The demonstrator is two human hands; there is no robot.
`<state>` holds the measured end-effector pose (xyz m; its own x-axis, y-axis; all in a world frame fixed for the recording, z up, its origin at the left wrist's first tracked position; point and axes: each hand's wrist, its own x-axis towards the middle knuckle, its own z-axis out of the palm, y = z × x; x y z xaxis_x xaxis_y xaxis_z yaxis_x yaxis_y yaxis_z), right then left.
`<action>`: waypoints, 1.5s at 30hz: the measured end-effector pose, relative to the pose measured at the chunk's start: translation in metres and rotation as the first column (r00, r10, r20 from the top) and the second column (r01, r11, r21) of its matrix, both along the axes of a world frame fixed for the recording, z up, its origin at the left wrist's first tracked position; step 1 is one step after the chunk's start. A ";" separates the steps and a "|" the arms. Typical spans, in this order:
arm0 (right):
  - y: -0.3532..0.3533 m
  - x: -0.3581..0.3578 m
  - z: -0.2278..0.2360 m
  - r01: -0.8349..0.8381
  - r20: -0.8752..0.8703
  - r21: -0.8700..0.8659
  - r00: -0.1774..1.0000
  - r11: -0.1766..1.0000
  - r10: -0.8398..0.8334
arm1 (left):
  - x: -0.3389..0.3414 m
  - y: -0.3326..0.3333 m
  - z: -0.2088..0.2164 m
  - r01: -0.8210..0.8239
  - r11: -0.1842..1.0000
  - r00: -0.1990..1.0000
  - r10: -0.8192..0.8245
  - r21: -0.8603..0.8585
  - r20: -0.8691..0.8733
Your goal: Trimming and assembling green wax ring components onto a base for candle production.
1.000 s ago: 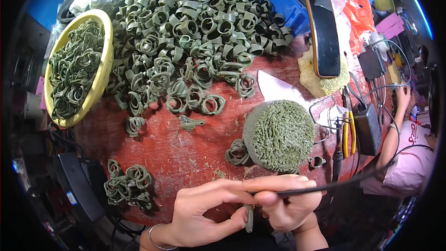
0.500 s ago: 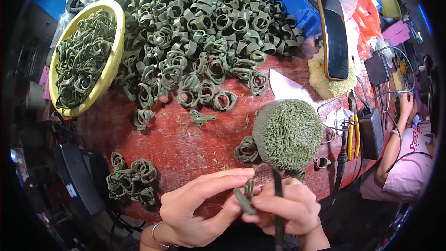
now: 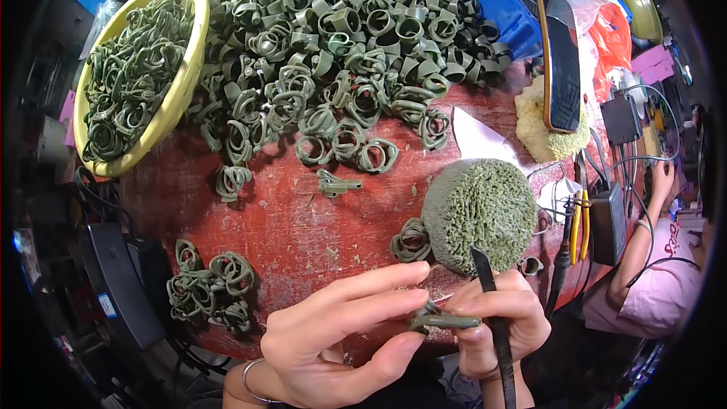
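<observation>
Green ring (image 3: 451, 321) lies left-to-right, right end pinched by your right hand (image 3: 520, 320) holding a dark tool (image 3: 502, 356), left hand (image 3: 329, 333) curled, its hold unclear.

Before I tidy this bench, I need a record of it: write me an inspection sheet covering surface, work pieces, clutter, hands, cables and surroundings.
Surface: red tabletop, worn, flecked with crumbs.
Work pieces: one green ring piece lifted off the table; large pile of green rings; more pieces in yellow basket.
Clutter: textured green block, phone, yellow-handled pliers.
Hands: left hand and right hand have fingertips at the ring piece; right also holds dark slim tool.
Cables: cords around black adapter, right.
Surroundings: another person in pink, right.
</observation>
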<state>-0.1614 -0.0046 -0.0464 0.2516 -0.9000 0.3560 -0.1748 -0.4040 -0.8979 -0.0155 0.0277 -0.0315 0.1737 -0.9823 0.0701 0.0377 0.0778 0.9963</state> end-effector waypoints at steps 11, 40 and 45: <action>-0.002 -0.006 0.005 0.008 -0.114 -0.032 0.993 0.999 -0.012 | 0.002 -0.004 0.000 0.116 0.993 0.993 -0.116 0.013 -0.031; 0.009 -0.005 0.003 0.079 0.096 0.104 0.991 0.991 -0.089 | -0.001 -0.001 -0.003 0.078 0.996 0.980 -0.086 -0.051 -0.179; 0.006 -0.004 0.005 -0.119 0.370 0.339 0.929 0.933 -0.016 | -0.011 0.000 0.004 -0.044 0.990 0.930 0.089 0.131 -0.358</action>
<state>-0.1651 0.0011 -0.0413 0.2165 -0.9716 0.0956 0.2001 -0.0516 -0.9784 -0.0267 0.0273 -0.0278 0.2302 -0.9649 -0.1265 0.3960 -0.0258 0.9179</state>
